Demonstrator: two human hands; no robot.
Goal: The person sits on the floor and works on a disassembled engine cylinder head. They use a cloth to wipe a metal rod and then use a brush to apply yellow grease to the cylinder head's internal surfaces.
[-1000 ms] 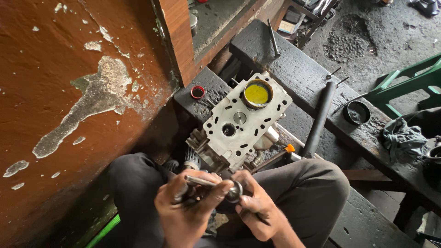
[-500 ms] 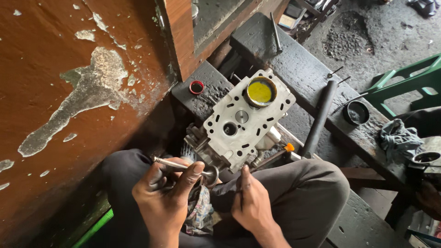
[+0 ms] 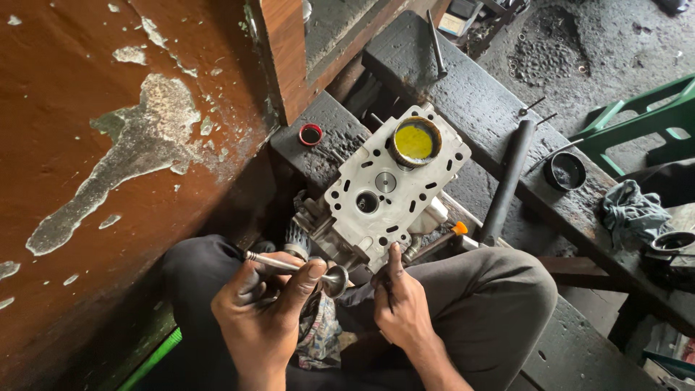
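The left hand (image 3: 264,308) still pinches the engine valve (image 3: 304,269), now tilted lower; the right hand (image 3: 398,300), fingers loosely spread, has moved up to touch the cylinder head (image 3: 384,195).

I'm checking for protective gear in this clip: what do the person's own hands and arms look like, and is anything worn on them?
Both are bare. The left hand and right hand have no gloves, rings or watch that I can see, and dark grime marks the fingers and knuckles. The forearms are uncovered as far as the frame shows, with no sleeve in view. Grey trousers cover the legs beneath them.
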